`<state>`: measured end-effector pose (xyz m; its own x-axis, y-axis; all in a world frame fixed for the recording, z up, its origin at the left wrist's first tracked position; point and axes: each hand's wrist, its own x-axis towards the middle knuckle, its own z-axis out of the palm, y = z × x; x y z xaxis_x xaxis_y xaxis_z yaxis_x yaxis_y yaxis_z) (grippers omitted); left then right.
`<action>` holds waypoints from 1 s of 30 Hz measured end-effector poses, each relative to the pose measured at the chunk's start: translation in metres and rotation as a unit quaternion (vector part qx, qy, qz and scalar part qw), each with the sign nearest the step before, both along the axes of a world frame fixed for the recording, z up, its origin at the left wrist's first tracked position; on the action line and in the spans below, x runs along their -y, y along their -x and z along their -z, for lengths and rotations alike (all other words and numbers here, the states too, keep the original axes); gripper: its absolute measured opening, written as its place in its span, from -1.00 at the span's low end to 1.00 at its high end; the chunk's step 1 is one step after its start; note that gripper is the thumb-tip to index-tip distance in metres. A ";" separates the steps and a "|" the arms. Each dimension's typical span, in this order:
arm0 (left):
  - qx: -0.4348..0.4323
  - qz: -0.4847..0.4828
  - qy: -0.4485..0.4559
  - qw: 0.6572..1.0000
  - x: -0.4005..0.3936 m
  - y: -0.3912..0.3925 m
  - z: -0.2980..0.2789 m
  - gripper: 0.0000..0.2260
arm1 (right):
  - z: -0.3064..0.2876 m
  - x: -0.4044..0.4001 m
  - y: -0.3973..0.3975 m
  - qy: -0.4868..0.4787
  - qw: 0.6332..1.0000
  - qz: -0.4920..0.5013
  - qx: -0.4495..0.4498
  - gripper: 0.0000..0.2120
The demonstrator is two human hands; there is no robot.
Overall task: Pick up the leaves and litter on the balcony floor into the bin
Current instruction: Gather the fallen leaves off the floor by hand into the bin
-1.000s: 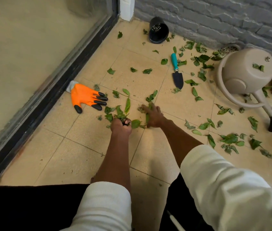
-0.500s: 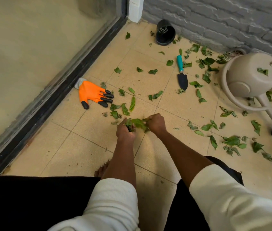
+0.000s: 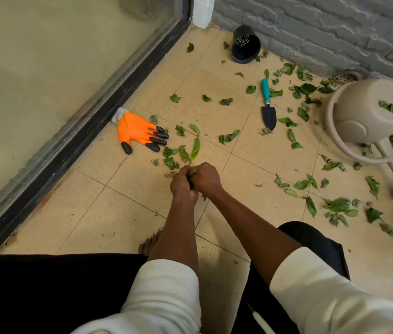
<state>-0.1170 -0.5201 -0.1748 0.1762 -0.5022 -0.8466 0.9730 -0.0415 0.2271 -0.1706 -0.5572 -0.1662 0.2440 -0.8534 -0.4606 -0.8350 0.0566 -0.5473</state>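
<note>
Floor tiles of the balcony carry everything noted below. No bin is in view, so I cannot say where the load must go.

Watering can, beige, lies tipped at my right beside the grey brick wall; it has a leaf or two resting on it. Black plastic pot lies on its side near the corner. Orange glove with black fingertips lies flat by the door track. Trowel, teal handle, lies among the scatter.

Leaves are spread thickest at my right and around the trowel, with a small cluster just beyond my hands.

My left hand and right hand are pressed together just above the floor, both grips curled round a bunch of leaves, of which only a green edge shows between them.

Assessment: the leaves look light, thin and limp, some curled and dry. They should crush without harm but could slip out of a loose hold, so I judge a firm gathered fistful best, raking flat ones together before lifting.
</note>
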 end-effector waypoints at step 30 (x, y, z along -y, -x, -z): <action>-0.021 -0.163 -0.094 0.982 -0.017 -0.058 0.001 -0.86 | 0.009 -0.018 0.027 0.025 0.996 0.083 0.028 -0.54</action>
<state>-0.0593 -0.5036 -0.1758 0.2652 -0.2590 -0.9287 0.9498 0.2357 0.2055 -0.1979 -0.5389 -0.1753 0.1219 -0.9058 -0.4059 -0.7852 0.1621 -0.5977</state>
